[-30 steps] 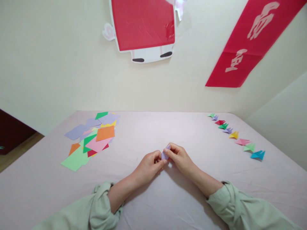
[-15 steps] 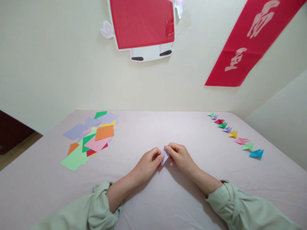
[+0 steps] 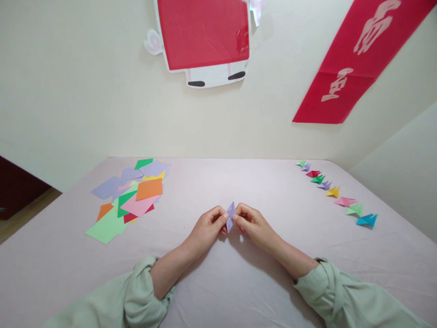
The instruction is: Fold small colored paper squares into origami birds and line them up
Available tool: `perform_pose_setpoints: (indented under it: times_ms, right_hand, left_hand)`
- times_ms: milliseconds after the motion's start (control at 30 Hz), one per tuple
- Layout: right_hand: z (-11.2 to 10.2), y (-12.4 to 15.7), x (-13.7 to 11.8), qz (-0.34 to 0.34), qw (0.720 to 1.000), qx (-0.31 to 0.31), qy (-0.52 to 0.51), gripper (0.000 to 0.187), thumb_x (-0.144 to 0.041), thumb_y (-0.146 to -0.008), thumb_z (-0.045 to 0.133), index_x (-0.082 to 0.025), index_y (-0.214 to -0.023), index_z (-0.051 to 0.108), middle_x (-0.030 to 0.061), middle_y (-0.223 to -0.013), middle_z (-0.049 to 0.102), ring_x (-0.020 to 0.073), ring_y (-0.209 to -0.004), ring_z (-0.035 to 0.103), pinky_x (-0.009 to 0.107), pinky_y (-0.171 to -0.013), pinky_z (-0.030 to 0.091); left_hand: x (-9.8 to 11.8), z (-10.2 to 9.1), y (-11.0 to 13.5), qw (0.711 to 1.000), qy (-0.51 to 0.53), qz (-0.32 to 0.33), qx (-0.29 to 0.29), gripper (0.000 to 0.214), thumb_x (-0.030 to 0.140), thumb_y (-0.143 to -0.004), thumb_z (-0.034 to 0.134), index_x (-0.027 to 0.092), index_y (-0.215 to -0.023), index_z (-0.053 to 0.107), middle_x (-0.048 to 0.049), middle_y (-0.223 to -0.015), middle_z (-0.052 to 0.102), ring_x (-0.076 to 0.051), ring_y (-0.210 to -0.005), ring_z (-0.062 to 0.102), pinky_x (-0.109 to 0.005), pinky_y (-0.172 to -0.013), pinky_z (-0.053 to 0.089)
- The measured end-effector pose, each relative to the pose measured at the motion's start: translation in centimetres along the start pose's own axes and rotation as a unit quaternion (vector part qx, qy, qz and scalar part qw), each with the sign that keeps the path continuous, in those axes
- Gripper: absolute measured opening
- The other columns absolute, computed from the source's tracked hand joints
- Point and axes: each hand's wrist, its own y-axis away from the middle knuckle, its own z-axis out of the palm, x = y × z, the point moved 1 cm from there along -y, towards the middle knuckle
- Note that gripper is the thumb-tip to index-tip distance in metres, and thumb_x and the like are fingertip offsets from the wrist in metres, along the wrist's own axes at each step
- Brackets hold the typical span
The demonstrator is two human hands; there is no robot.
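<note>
1. Folded lilac paper [image 3: 231, 216] sits just below and right of frame centre, directly between the two hands.
2. Left hand [image 3: 210, 224] pinches its left edge, thumb on the near face; the fingers behind are partly hidden.
3. Right hand [image 3: 251, 220] pinches the right edge the same way, thumb on the near face. Neither hand is free.
4. Key relation: paper is a narrow diamond, long axis close to vertical in frame, top tip leaning slightly right. Grips are at its middle, from opposite sides, so the axis runs across the line joining the hands. Both tips stick out clear.
5. Neither hand is nearer; both are touching it. Can't tell if the lower tip meets the surface [image 3: 218, 282].
6. Loose coloured sheets [image 3: 140, 207] overlap at left of frame; a slanting row of small folded papers [image 3: 332, 192] lies at right. Both well apart from the hands.
</note>
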Motion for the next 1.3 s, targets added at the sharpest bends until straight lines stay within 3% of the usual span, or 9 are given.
perform_pose_setpoints:
  times_ms: [367,633,1033,1300]
  right_hand:
    - [0.2,0.43,0.38,-0.018,0.993,-0.02,0.112,0.023,-0.027,-0.086,0.053,-0.02,-0.066,0.044,-0.0052,-0.06,0.044,0.0105,-0.057,0.039,0.023,-0.053,0.03]
    - [0.3,0.32,0.44,-0.014,0.997,-0.024,0.069,0.027,-0.033,-0.09,0.05,-0.02,-0.067,0.044,-0.0051,-0.06,0.045,0.0106,-0.056,0.041,0.023,-0.054,0.032]
    - [0.42,0.4,0.42,-0.026,0.995,-0.042,0.092,0.03,-0.035,-0.091,0.049,-0.02,-0.066,0.044,-0.0051,-0.06,0.044,0.0107,-0.058,0.041,0.023,-0.055,0.031]
    - [0.42,0.27,0.38,-0.011,0.995,-0.031,0.093,0.037,-0.038,-0.097,0.04,-0.021,-0.064,0.043,-0.0049,-0.059,0.044,0.0115,-0.057,0.043,0.025,-0.057,0.034]
  left_hand:
    - [0.14,-0.03,0.06,1.0,-0.011,0.026,-0.003,0.019,0.033,-0.079,0.062,0.015,-0.072,0.058,0.0013,-0.069,0.056,-0.013,-0.068,0.049,-0.024,-0.066,0.039]
    - [0.25,-0.24,-0.05,1.0,0.023,0.006,0.0,0.02,0.033,-0.078,0.062,0.016,-0.071,0.056,0.0026,-0.068,0.052,-0.012,-0.068,0.047,-0.024,-0.067,0.037]
    - [0.46,-0.15,-0.09,1.0,0.008,-0.011,0.001,0.028,0.04,-0.077,0.062,0.017,-0.067,0.05,0.005,-0.063,0.046,-0.011,-0.061,0.043,-0.024,-0.061,0.033]
    - [0.73,-0.19,0.21,0.999,0.025,-0.008,0.019,0.031,0.041,-0.081,0.059,0.017,-0.062,0.051,0.0045,-0.059,0.047,-0.011,-0.061,0.044,-0.024,-0.062,0.034]
